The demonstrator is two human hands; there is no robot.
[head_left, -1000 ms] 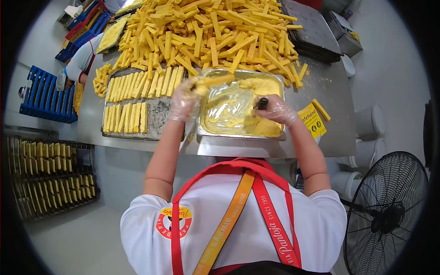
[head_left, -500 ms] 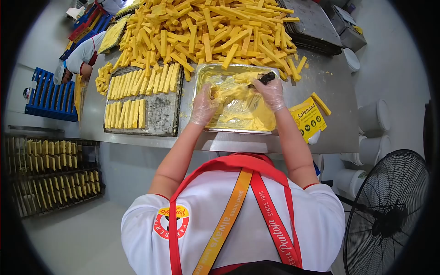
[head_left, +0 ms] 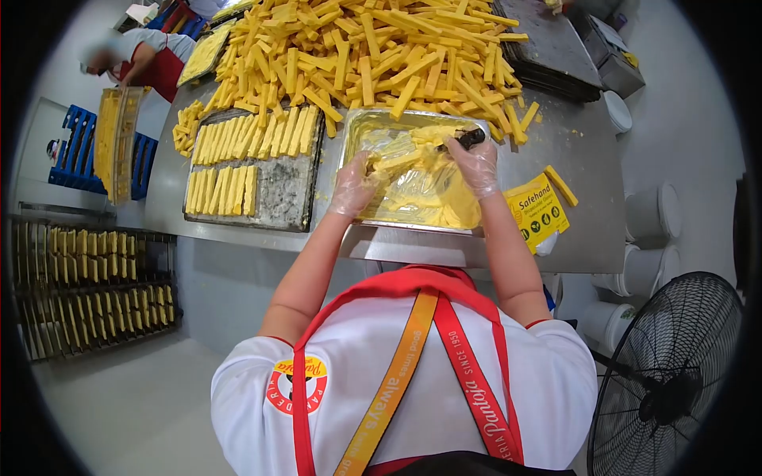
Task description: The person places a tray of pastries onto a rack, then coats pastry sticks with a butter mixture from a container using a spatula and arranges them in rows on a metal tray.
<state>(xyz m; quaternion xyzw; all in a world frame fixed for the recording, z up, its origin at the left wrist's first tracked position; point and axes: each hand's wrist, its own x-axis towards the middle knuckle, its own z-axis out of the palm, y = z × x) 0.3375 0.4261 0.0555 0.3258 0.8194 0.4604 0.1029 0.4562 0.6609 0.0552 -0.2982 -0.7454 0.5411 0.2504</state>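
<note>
A rectangular metal pan (head_left: 421,116) smeared with yellow cream (head_left: 448,198) lies in front of me. Over its left side, my left hand (head_left: 354,186), in a clear plastic glove, is closed on the near end of a yellow cake stick (head_left: 397,163). My right hand (head_left: 476,166), gloved too, grips the black handle of a spreader (head_left: 471,138); cream and the fingers hide its blade. Left of the pan, a dark baking tray (head_left: 278,194) carries two rows of coated sticks (head_left: 222,190).
Behind the pan rises a big heap of yellow sticks (head_left: 373,55). A yellow glove packet (head_left: 538,208) lies at right. Dark trays (head_left: 548,47) are stacked at back right. A co-worker (head_left: 151,59) stands at left beside a tray rack (head_left: 95,270). A black fan (head_left: 667,381) stands near right.
The co-worker at left has straightened up and now holds a yellowish crate. My hands stay over the pan with the stick and the spreader, barely shifted.
</note>
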